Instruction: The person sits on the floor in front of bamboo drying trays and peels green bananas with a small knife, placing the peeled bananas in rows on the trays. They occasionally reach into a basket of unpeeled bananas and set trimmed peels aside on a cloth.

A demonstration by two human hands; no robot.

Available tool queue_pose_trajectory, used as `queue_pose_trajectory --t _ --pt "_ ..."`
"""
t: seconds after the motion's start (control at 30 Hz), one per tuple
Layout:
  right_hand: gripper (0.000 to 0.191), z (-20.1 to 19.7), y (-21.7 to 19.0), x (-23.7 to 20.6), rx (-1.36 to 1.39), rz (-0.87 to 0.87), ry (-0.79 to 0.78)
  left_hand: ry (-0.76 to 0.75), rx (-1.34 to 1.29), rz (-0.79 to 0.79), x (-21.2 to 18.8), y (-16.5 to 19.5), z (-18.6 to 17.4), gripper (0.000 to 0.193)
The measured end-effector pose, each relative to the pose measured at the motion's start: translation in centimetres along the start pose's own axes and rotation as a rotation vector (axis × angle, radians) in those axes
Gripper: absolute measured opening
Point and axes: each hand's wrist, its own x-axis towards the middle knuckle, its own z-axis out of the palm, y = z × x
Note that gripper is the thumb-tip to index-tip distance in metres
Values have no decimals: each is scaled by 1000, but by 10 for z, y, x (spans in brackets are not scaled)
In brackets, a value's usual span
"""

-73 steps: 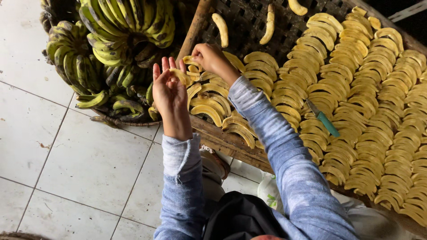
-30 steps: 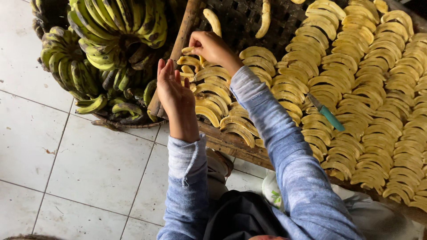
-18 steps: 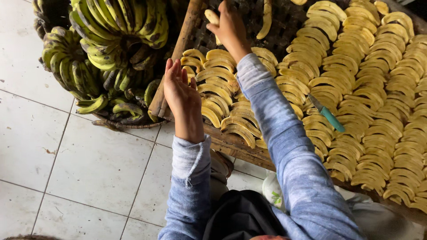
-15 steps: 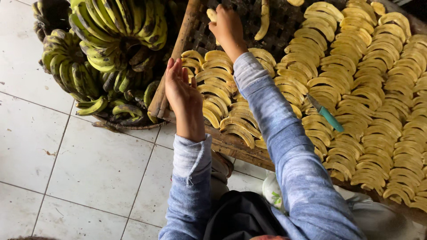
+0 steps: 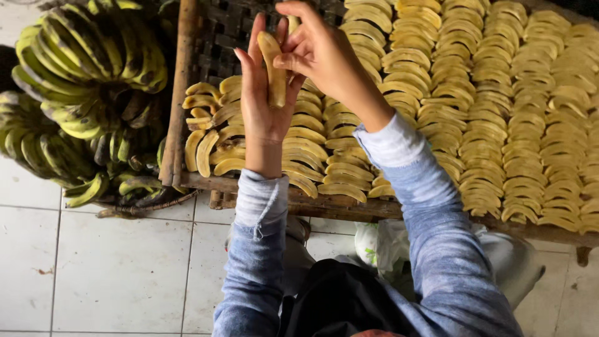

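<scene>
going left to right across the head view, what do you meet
green banana bunches → wooden tray edge → left hand → peeled banana → right hand → rows of banana slices

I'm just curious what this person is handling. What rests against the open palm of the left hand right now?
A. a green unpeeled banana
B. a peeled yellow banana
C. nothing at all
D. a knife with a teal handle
B: a peeled yellow banana lies along the open left hand, while the right hand pinches its upper end above the woven tray.
</scene>
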Motion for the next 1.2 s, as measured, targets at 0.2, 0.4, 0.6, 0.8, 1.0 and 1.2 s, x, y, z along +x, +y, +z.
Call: queue_pose_trajectory --t 0.2,0.4,0.6,0.8,1.0,1.2 --pt "22 -55 -2 -110 -693 142 416 237 64 14 12 -50 2 32" --pt "44 -76 13 -189 -1122 251 169 281 252 48 5 -87 1 29" --pt "34 -71 16 -229 -1099 396 -9 281 -127 -21 -6 -131 -31 35" --pt "28 -50 3 -246 -1400 63 152 398 -179 -96 -16 -156 -31 37" --pt "35 -16 -30 -251 -618 175 459 410 213 80 -29 -159 17 26" --pt "49 10 -70 -246 -768 -97 413 459 243 125 -26 -157 37 29"
